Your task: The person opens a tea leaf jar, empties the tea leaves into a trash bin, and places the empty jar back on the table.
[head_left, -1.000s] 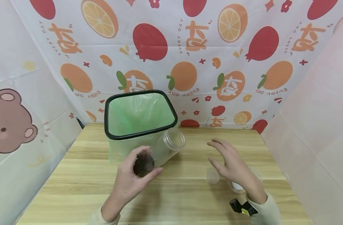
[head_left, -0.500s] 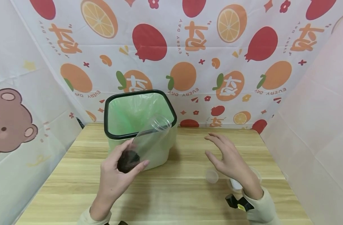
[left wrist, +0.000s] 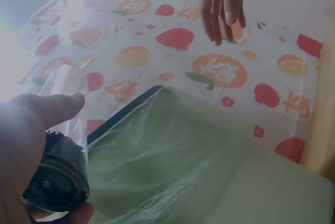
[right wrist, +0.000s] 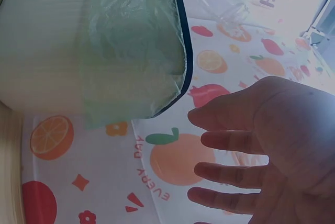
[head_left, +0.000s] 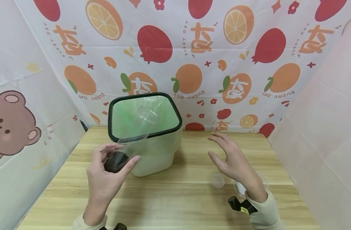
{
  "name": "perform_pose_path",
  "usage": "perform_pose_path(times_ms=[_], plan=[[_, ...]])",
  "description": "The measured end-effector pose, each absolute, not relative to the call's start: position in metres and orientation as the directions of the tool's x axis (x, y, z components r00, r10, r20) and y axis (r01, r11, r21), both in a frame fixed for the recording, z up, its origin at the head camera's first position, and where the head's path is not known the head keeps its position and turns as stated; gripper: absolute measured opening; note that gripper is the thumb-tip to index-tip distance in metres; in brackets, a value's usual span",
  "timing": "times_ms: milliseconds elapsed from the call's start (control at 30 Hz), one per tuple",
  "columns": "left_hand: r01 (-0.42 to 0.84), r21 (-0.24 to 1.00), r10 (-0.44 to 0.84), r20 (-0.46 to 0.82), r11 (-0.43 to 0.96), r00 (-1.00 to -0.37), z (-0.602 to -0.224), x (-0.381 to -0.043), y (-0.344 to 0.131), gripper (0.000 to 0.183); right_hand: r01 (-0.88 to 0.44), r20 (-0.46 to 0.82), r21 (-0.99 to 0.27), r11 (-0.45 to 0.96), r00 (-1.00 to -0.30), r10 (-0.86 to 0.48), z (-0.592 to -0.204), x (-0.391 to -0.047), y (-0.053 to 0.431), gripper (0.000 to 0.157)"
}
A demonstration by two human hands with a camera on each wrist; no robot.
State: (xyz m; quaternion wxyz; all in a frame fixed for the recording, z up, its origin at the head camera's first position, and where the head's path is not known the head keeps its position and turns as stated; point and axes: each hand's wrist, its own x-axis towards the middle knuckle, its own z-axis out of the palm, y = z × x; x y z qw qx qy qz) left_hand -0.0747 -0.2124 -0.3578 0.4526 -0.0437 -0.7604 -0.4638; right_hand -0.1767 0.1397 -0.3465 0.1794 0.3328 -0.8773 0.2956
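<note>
My left hand (head_left: pixel 102 180) grips the lower end of a clear plastic jar (head_left: pixel 133 142). Dark, loose, leaf-like bits (head_left: pixel 116 162) lie at the bottom of the jar. Tilted up and away from me, the jar has its lidless mouth over the near rim of a light green trash bin (head_left: pixel 161 156). In the left wrist view the dark bits (left wrist: pixel 65 148) sit near the jar's base, by my thumb. My right hand (head_left: pixel 234 163) hovers over the right side of the table, fingers apart, holding nothing. The right wrist view shows its fingers (right wrist: pixel 230 174) spread.
The bin has a black rim (head_left: pixel 181 121) and a thin green liner bag (head_left: pixel 126 111). A small clear round disc (head_left: pixel 217 181) lies on the wooden table (head_left: pixel 186 204). Partly hidden under my right wrist is a clear round item with something white (head_left: pixel 240 189). Printed cloth hangs behind.
My left hand has moved left and toward me with the jar; its mouth went from right of the bin to over the bin's opening. My right hand has shifted slightly left.
</note>
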Motion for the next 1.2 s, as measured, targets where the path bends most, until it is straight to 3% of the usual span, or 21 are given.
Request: perform_pose_path(times_ms=[233, 633, 833, 1200], plan=[[0.442, 0.655, -0.427, 0.746, 0.613, -0.511, -0.35, -0.069, -0.219, 0.069, -0.693, 0.522, -0.406, 0.595, -0.711, -0.472, -0.346, -0.176, 0.139, 0.05], [0.455, 0.595, -0.508, 0.803, 0.663, -0.311, -0.321, -0.063, -0.222, 0.055, -0.698, 0.534, -0.412, 0.586, -0.706, -0.465, -0.348, -0.177, 0.143, 0.048], [0.42, 0.629, -0.542, 0.777, 0.654, -0.319, -0.315, -0.061, -0.224, 0.057, -0.693, 0.526, -0.429, 0.58, -0.713, -0.463, -0.348, -0.176, 0.143, 0.048], [0.48, 0.662, -0.581, 0.744, 0.576, -0.329, -0.319, -0.066, -0.234, 0.071, -0.689, 0.525, -0.427, 0.585, -0.716, -0.46, -0.35, -0.175, 0.143, 0.048]])
